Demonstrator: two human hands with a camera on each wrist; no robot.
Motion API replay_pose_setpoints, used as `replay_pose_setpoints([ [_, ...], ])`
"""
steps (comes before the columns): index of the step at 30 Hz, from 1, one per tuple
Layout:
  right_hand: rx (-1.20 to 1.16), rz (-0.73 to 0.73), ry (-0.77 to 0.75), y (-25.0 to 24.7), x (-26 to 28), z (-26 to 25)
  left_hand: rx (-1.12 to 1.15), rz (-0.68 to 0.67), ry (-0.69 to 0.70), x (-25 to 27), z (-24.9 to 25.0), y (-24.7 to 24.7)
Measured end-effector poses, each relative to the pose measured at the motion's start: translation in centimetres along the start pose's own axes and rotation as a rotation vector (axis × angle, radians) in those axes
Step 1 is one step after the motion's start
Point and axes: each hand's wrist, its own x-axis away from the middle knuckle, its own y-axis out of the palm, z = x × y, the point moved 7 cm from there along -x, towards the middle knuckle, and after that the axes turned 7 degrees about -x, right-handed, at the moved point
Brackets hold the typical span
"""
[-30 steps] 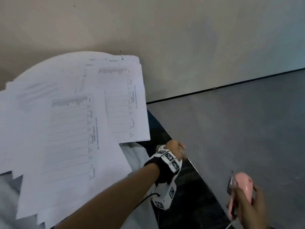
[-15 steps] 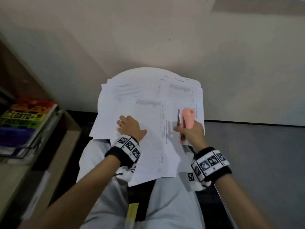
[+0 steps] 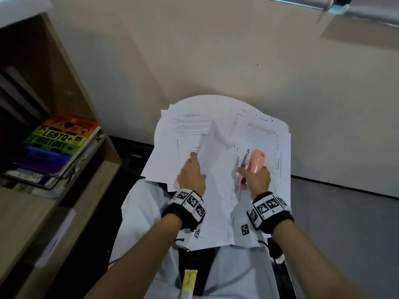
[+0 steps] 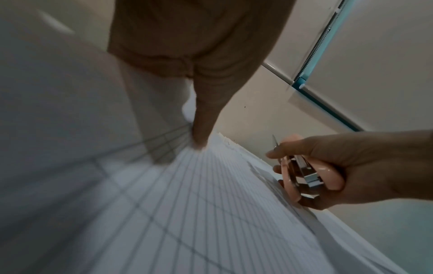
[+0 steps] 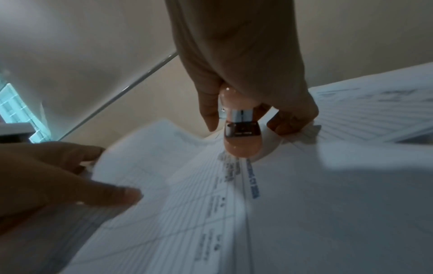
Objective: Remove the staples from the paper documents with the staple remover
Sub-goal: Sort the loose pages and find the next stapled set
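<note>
A loose pile of printed paper documents (image 3: 218,201) lies spread over a small round white table (image 3: 207,98) in front of me. My left hand (image 3: 191,175) holds up the left edge of the top sheet (image 3: 210,143); its thumb (image 5: 117,194) lies on the page and its fingers go behind it. My right hand (image 3: 257,178) grips the pink staple remover (image 3: 257,160) over the right part of the pile, metal tip pointing away from me. In the right wrist view the staple remover (image 5: 242,140) sits just above the printed page (image 5: 304,204). No staple is visible.
A wooden bookshelf (image 3: 71,87) stands close on the left, with a rainbow-coloured book (image 3: 60,137) lying flat on a stack. A beige wall (image 3: 216,50) is right behind the table. Grey floor (image 3: 345,234) lies to the right.
The view swung from the floor on the right back to the table. My right hand brought the staple remover over the papers. My left hand moved onto the pile and raised the top sheet.
</note>
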Motion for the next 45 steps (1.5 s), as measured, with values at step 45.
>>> replay_pose_setpoints([
  [45, 0.014, -0.161, -0.009, -0.4, -0.2, -0.6, 0.519, 0.116, 0.057, -1.8, -0.6, -2.0],
])
